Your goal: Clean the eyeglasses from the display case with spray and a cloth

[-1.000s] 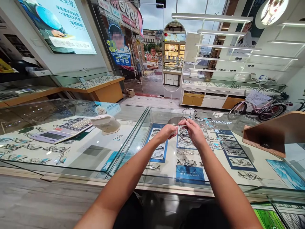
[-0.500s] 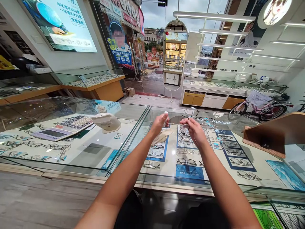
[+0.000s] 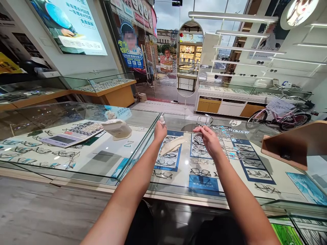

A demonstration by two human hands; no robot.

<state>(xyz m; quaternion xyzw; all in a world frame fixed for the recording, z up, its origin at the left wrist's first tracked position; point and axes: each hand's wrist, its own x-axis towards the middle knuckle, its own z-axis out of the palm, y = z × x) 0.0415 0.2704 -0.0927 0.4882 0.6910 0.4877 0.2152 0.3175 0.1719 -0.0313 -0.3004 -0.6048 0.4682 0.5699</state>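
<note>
L hand (image 3: 160,132) moved off the glasses (image 3: 197,138) & now grips a small white bottle (image 3: 162,120), held up near the far edge of the surface (image 3: 173,186). Cloth (image 3: 173,145) lies flat betw. both hands. R hand (image 3: 209,141) pinches the glasses just above the glass: thin frame, clear lenses. Looks like the spray step; next needs bottle tip aimed at a lens, glasses kept still

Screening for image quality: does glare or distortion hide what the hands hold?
Head view: wide-angle bending at the edges; reflections on the glass counter clutter the thin glasses in the right hand; the small bottle in the left hand shows clearly, evenly lit.
</note>
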